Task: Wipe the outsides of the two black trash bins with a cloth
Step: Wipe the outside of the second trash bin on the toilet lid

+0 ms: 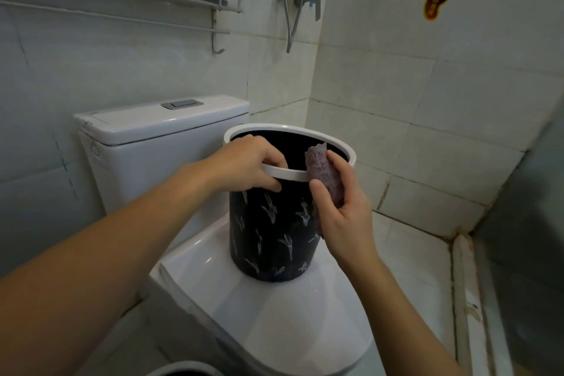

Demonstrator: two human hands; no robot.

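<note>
Left hand (pixel 250 162): extended from lower left; rim (pixel 290 174) of the bin (pixel 271 232) is pinched, fingers (pixel 276 156) hooked inside, thumb outside beneath.
Right hand (pixel 341 217): raised from lower right, palm turned to the bin's right side.
Cloth (pixel 325 180): purple, bunched, clamped between right thumb and curled fingers, pressed against rim and upper wall.
Bin: black, white-rimmed, upright on closed toilet lid (pixel 274 314).
Second bin (pixel 186 369): rim only seen at bottom edge.

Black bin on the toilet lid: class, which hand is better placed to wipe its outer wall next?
Right. The right hand already presses the purple cloth against the black bin, while the left hand grips its white rim.
</note>
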